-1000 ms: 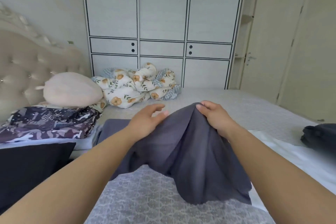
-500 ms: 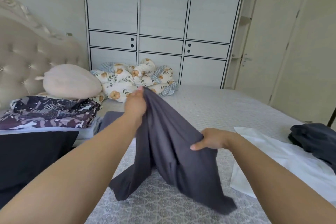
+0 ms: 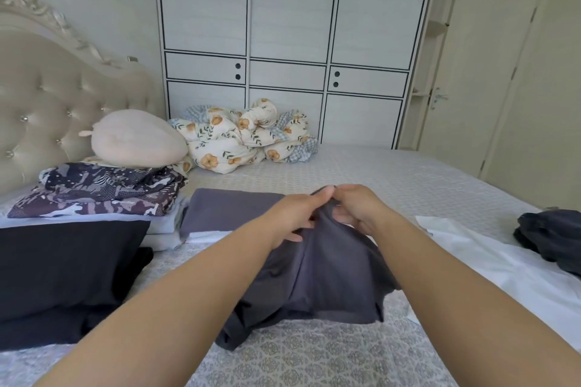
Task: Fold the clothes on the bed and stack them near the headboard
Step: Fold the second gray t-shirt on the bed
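The left hand and the right hand meet in front of the person, and both pinch the top edge of a grey cloth between thumb and fingers. The cloth hangs from this one point, and its lower part lies crumpled on the bed.

To fold it well, I think the hands should move apart along the edge until each holds one corner, so the cloth opens flat. Then they can lay it down and smooth it before they bring one half over the other.

A grey folded piece lies just behind the hands, beside the patterned stack near the headboard. On the right wait a white cloth and a dark bundle.
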